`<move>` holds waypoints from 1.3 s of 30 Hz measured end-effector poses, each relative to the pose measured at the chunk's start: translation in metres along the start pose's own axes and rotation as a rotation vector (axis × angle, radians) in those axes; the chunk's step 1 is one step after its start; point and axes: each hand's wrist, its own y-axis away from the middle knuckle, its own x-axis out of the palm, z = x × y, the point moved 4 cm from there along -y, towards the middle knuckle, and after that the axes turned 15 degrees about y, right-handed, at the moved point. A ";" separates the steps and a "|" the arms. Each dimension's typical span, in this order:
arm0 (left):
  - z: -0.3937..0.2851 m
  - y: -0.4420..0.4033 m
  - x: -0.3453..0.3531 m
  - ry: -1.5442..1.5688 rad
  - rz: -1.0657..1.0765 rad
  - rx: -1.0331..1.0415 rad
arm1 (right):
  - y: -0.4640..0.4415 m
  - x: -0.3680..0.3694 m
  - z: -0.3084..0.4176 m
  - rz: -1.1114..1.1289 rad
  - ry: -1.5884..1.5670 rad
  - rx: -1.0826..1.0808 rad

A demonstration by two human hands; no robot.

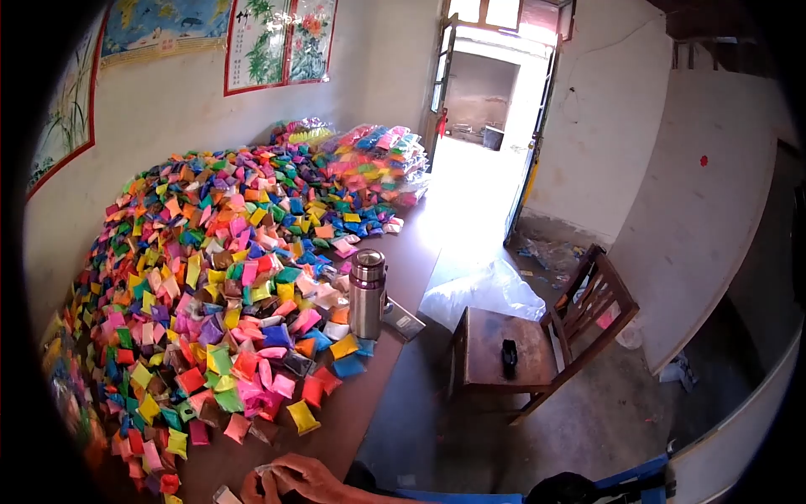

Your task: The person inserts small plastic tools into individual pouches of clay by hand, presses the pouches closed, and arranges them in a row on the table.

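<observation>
Left hand (256, 489) and right hand (304, 477) pinch a small pale item (265, 469) near heaped multicoloured plastic packets (206, 286), close fingerwork seemingly calling for steadiness next.

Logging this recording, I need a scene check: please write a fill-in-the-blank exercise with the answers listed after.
Not tipped over, the steel thermos stands ____ on the brown table.
In the picture, most colourful packets lie to the thermos's ____.
On the wooden chair, a small black object lies on the ____.
The right hand and left hand are at the picture's ____ edge.

Missing words: upright; left; seat; bottom.
</observation>
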 end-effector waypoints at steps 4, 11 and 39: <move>-0.004 -0.009 0.002 -0.074 -0.009 0.130 | 0.004 0.014 -0.022 -0.070 0.081 -0.007; -0.021 -0.014 0.003 0.148 0.009 0.216 | 0.001 0.006 -0.012 0.128 -0.119 0.138; -0.009 -0.012 0.009 0.354 0.039 -0.041 | -0.001 -0.001 -0.004 0.057 0.000 0.216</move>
